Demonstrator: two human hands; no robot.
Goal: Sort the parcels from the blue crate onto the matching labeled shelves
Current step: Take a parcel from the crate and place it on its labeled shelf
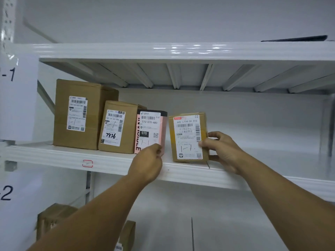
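Observation:
A small brown parcel with a white label reading 642 stands upright on the white shelf. My right hand grips its right edge, thumb on the front label and fingers curled behind. My left hand is at the lower front corner of a pink and black parcel labelled 070, fingers curled against it. Left of that stand a medium brown parcel marked 7936 and a large brown parcel. The blue crate is out of view.
A paper sign ending in "-1" hangs on the left upright, another ending in "2" below it. The lower shelf holds two brown parcels at the left. An upper shelf overhangs. The shelf runs bare to the right of my right hand.

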